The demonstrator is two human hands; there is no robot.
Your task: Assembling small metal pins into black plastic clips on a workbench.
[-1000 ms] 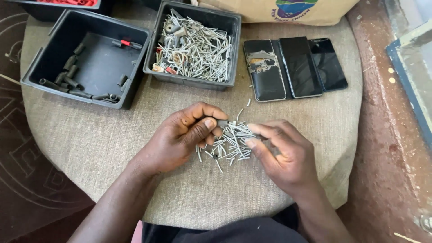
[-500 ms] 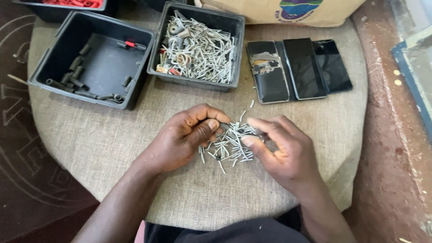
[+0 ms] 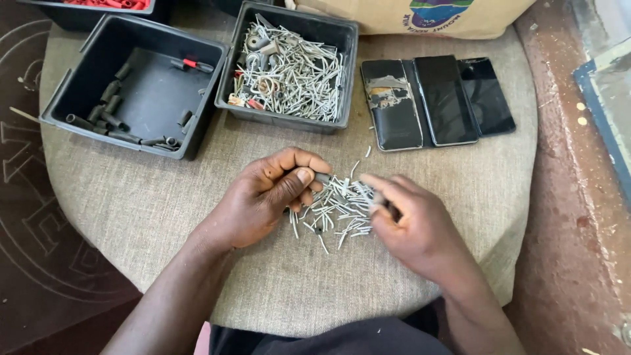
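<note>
Soft, even daylight covers the cloth-topped counter (image 3: 164, 217); shadows beneath the black bins (image 3: 141, 85) stay faint. Phone screens (image 3: 447, 98) right of the bins show mild glare. The right hand (image 3: 414, 227) is slightly motion-blurred.

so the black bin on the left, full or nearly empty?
Nearly empty. The left black bin shows mostly bare floor, with a few dark tubes scattered along its edges.

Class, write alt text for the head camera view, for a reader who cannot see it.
Two bare hands, the left hand and right hand, pick through a small pile of grey metal pins on a round cloth-covered table. Behind sit a black bin of pins, a black bin of dark tubes and three dark phones.
</note>
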